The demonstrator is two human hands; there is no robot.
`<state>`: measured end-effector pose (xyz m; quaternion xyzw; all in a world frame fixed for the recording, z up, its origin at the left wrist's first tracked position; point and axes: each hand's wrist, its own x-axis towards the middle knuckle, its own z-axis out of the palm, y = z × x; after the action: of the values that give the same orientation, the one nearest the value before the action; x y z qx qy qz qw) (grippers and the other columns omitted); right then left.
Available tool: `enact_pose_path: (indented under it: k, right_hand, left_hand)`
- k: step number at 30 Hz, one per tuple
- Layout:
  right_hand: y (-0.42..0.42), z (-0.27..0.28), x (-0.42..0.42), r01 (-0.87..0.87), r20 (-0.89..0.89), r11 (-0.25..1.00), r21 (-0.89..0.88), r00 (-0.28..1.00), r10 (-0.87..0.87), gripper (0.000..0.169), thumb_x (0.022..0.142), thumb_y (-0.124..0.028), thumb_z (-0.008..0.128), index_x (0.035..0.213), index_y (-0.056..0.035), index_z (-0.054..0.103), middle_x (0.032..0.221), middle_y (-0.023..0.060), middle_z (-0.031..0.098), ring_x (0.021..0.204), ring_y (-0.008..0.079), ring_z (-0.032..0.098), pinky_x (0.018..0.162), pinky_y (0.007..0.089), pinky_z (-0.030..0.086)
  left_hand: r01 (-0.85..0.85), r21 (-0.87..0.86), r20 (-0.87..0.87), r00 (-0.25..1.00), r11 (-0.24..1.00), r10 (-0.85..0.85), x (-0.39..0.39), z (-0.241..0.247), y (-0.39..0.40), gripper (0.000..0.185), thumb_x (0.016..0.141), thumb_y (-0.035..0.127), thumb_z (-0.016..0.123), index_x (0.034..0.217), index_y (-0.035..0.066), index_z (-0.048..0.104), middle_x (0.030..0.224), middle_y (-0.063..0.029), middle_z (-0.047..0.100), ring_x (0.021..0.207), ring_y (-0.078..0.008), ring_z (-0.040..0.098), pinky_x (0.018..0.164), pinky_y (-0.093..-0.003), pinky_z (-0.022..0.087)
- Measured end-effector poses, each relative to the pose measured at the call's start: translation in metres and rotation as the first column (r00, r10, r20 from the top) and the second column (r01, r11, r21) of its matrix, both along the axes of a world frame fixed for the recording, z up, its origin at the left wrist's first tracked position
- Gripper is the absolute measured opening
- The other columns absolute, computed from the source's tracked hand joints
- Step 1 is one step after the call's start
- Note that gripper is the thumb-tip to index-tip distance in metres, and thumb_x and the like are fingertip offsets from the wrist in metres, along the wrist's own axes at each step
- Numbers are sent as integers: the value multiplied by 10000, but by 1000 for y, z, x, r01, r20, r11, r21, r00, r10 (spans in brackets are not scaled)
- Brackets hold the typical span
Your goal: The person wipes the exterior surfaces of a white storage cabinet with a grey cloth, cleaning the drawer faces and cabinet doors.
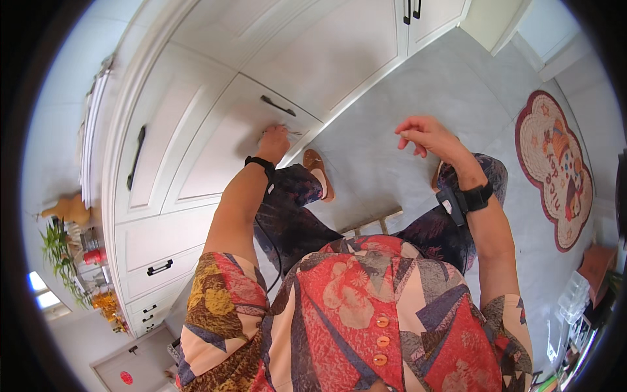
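My left hand (274,141) is against the lower part of a white panelled cabinet door (223,147), just below its black bar handle (277,105). The fingers are curled toward the door. A thin, faint shape shows beside the fingertips, and I cannot tell whether the hand grips it. My right hand (425,136) hangs in the air over the grey floor (377,127), fingers loosely bent and apart, with nothing visible in it. Each wrist wears a black strap, and the right one (463,200) carries a small device.
More white cabinet doors (338,54) run along the left and top. A low stool or seat with slats (372,225) is beneath me. To the right lies a patterned mat (556,171). Clear plastic containers (573,296) stand at the lower right. A plant (61,259) is on the left counter.
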<state>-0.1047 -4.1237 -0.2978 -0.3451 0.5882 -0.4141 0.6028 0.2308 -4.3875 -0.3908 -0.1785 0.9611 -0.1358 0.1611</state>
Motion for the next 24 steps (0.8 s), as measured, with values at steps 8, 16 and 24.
enact_pose_path:
  k: [8,16,24]
  right_hand:
    - [92,6,21,22,-702,809,-587,483,-523,137,797,-90,585,898,2,587,786,107,627,672,232,599,602,315,484]
    - [153,34,42,-160,-847,833,-530,59,-528,119,773,12,555,892,7,563,991,115,573,1050,319,518,934,459,343]
    - [142,22,41,-132,-853,844,-520,46,-519,114,740,-15,578,854,-24,588,955,74,592,1047,283,513,944,454,319]
  left_hand:
    - [15,-146,-230,972,989,-49,30,106,29,164,735,103,537,863,91,639,904,-71,518,937,-238,480,775,-351,420]
    - [-190,-286,-690,721,939,-65,75,183,66,312,740,45,547,1043,85,604,1067,-110,533,972,-271,515,765,-366,400]
    - [-201,-360,-790,586,911,-182,35,196,19,346,737,36,544,1079,67,586,1086,-111,535,974,-265,515,769,-362,419]
